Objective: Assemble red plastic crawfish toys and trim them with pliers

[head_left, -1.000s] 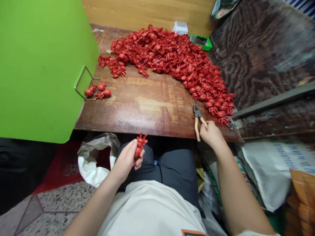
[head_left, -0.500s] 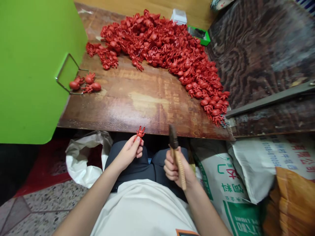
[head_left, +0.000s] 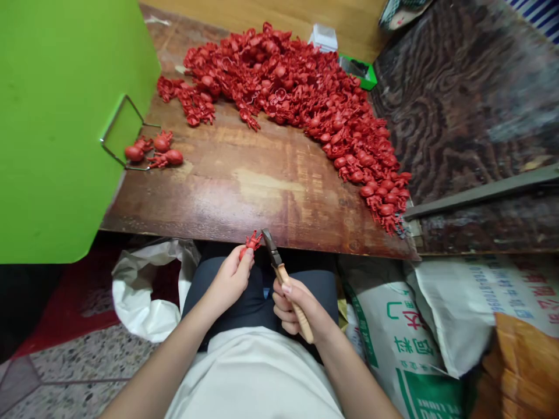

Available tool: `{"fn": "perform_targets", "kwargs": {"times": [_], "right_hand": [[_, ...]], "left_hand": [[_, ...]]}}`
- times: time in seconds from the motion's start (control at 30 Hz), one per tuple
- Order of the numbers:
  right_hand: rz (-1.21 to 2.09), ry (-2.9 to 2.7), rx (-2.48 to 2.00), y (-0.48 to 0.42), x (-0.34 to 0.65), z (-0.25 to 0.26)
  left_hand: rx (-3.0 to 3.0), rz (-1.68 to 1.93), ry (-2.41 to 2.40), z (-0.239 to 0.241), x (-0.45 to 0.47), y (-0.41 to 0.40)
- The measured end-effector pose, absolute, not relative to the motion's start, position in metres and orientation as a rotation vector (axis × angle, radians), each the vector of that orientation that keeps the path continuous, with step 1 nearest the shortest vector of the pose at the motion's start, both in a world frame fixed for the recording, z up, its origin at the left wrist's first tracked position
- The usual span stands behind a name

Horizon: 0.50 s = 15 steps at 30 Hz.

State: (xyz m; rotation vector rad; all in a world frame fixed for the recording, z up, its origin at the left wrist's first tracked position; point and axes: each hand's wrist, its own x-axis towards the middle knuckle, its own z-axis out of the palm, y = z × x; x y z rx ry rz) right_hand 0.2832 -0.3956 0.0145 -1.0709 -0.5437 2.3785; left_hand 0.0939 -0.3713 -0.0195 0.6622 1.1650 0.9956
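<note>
While the L hand [head_left: 231,276] pinches a red figurine [head_left: 250,244] just off the near edge of the wooden tabletop [head_left: 209,192], the R hand [head_left: 313,304] grips the pliers [head_left: 275,256] by their handles, tips beside the figurine's legs (contact prob. but can't be told at this angle). Cf. 1.0 s earlier: pliers were at near right, well apart from the figurine. Unchanged: heap of red figurines [head_left: 305,99], far side to right; 3 loose figurines [head_left: 162,141], left, nr green panel [head_left: 65,145]; white bag [head_left: 131,302], near left, below tabletop.
</note>
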Motion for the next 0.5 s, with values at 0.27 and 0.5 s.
{"fn": "perform_targets", "kwargs": {"times": [0.27, 0.5], "right_hand": [[2.396, -0.539, -1.210, -0.395, 0.276, 0.012], [2.399, -0.635, -1.102, -0.396, 0.276, 0.017]], "left_hand": [[0.740, 0.946, 1.242, -0.019, 0.082, -0.377], [0.698, 0.905, 1.219, -0.020, 0.079, -0.377]]}}
